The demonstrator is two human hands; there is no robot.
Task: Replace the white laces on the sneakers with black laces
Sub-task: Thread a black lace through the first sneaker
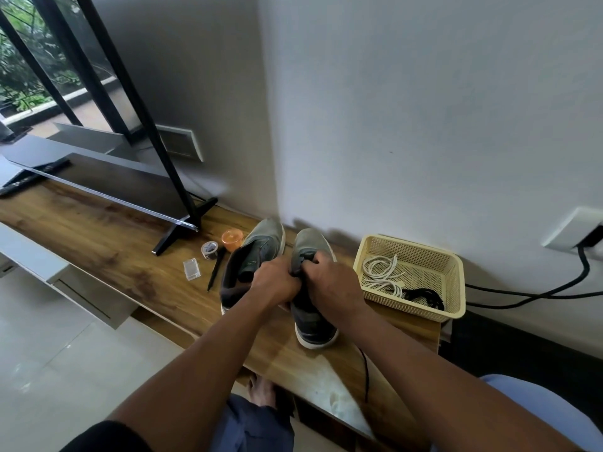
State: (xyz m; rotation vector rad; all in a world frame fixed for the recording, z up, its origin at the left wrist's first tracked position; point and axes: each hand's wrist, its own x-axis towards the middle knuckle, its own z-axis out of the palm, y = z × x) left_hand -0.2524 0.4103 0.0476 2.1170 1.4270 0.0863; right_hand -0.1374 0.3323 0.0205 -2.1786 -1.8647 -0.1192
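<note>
We have both hands on the right sneaker (310, 308), which stands on the wooden desk (107, 243) just beside its mate, the left sneaker (251, 259). Our left hand (275, 282) curls its fingers around the tongue and eyelet area, and our right hand (329, 280) pinches at the same spot with its fingers bent in; what exactly sits between the fingertips we cannot tell. A black lace (364, 370) trails from the shoe toward 6 o'clock over the desk edge, so we judge we are threading it through the eyelets.

To do this well, we should steady the upper with the left hand, feed the tip through one eyelet at a time, and keep both ends even.

Both sneakers lie with their long axis running from 6 to 12 o'clock, toes pointing at 12 toward the wall. At 3 o'clock the cream basket (456, 288) holds the white laces (380, 272) and another black lace (424, 295).
</note>
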